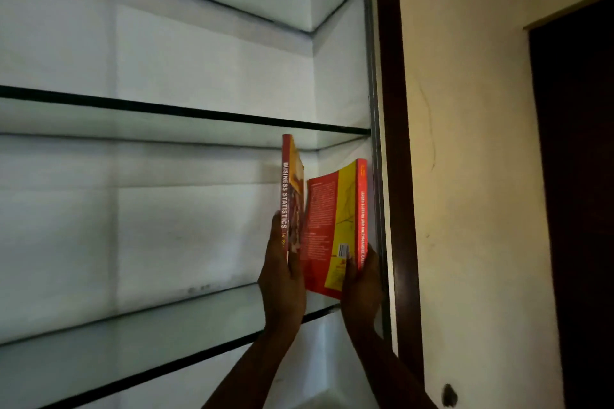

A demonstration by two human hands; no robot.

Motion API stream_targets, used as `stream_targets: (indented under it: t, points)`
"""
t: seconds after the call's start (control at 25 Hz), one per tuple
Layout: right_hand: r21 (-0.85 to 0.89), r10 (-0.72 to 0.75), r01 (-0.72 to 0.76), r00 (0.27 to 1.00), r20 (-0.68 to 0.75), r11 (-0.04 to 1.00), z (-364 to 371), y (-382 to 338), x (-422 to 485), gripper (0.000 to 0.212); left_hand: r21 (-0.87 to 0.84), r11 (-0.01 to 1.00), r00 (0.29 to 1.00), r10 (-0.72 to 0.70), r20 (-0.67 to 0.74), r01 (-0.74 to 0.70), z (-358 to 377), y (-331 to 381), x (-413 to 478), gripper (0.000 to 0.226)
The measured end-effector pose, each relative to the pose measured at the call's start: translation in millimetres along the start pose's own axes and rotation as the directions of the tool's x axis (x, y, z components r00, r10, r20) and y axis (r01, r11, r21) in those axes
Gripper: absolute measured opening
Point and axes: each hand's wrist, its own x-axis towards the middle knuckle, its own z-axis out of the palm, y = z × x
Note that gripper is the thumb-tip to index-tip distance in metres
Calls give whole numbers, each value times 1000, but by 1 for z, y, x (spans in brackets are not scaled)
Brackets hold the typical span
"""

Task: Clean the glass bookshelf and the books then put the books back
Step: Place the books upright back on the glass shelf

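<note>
The left hand (282,279) grips the statistics book (292,189) and the right hand (362,289) grips the algebra book (332,226), both upright at the glass shelf's (133,325) right end: putting back, it seems, and next comes closing them together against the frame (392,143).

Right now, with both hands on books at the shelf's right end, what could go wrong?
1. The Linear Algebra book, gripped low by the right hand, leans and bows; let go, it may slump or slide on the glass shelf.
2. The Business Statistics book has only the left hand steadying it; nothing props its left side, so it could topple.
</note>
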Motion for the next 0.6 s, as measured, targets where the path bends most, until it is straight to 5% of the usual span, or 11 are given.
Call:
stream_targets:
  t: [0.12,0.36,0.6]
  points:
    - [-18,-3,2,999,-51,1000,10,11,9,44,70,997,1000,25,-11,-25,25,-15,6,60]
    - [-76,-117,118,993,11,990,11,27,16,53,-95,994,987,72,145,-59,62,-22,13,52]
    - [-95,102,-81,963,251,992,-2,28,50,53,-122,991,919,-5,394,58,94,-32,15,61]
